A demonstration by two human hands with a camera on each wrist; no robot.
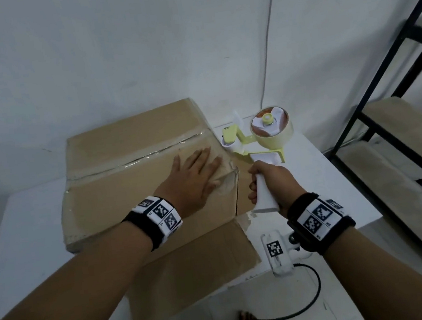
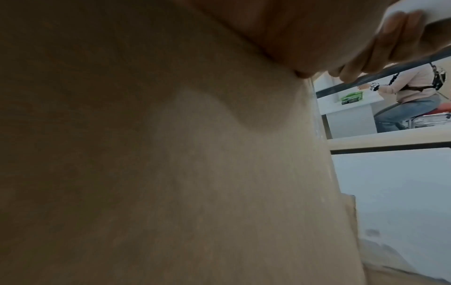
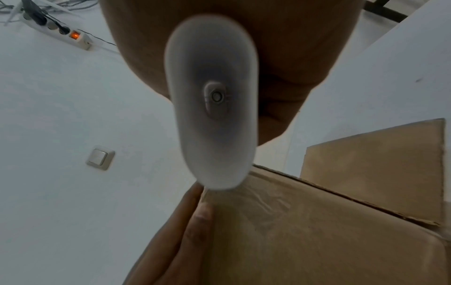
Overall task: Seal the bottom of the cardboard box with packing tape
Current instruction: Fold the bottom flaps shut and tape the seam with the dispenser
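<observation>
A brown cardboard box (image 1: 127, 169) lies on the white table (image 1: 25, 246) with its flaps closed upward. Clear tape (image 1: 136, 160) runs along the centre seam, and crumpled tape (image 1: 227, 181) wraps over the right edge. My left hand (image 1: 198, 171) lies flat and open on the box top near that edge; in the left wrist view only cardboard (image 2: 171, 173) and my palm show. My right hand (image 1: 267, 179) grips the white handle (image 3: 212, 108) of a yellow-green tape dispenser (image 1: 271, 129), held just right of the box, off its surface.
One box flap (image 1: 191, 272) hangs open over the table's near edge. A black-framed shelf (image 1: 385, 126) stands to the right. A cable (image 1: 268, 35) runs down the wall. A power strip (image 3: 61, 32) lies on the floor. Another person (image 2: 415, 92) sits at a far desk.
</observation>
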